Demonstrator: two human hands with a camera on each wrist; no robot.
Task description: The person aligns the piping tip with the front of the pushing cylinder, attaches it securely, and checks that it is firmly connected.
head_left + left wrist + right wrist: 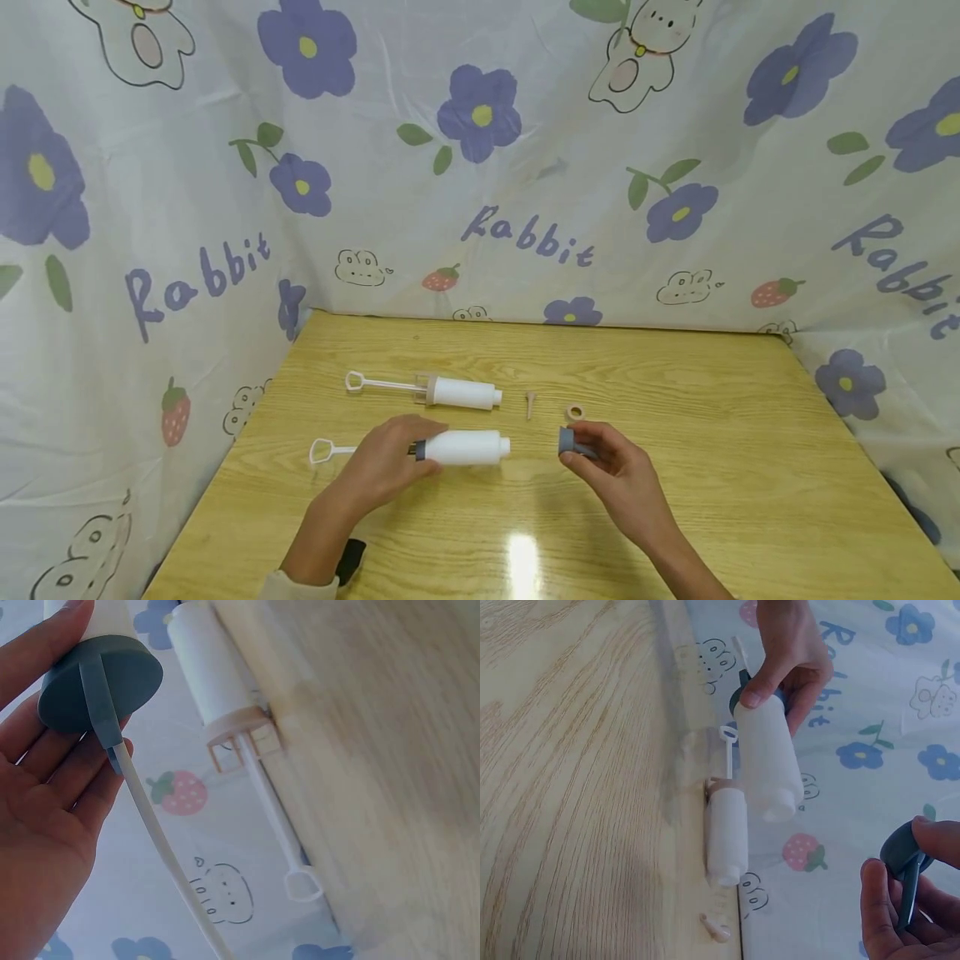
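Observation:
My left hand (378,467) grips a white syringe-like tube (467,448) near its blue-grey collar (139,679). The tube lies level, its narrow tip toward the right. From the collar a thin white rod (161,832) runs out to a loop handle (322,451) on the left. My right hand (622,479) pinches a blue-grey cap-like piece (566,440) with a slim stem (909,900), held apart from the tube's tip. Both held parts look lifted off the table in the wrist views.
A second white tube (463,393) with a beige collar and pulled-out rod lies behind the held one. Right of it lie a small beige stemmed piece (530,405) and a beige ring (575,412) on the wooden table (712,392). A printed cloth (525,183) hangs behind.

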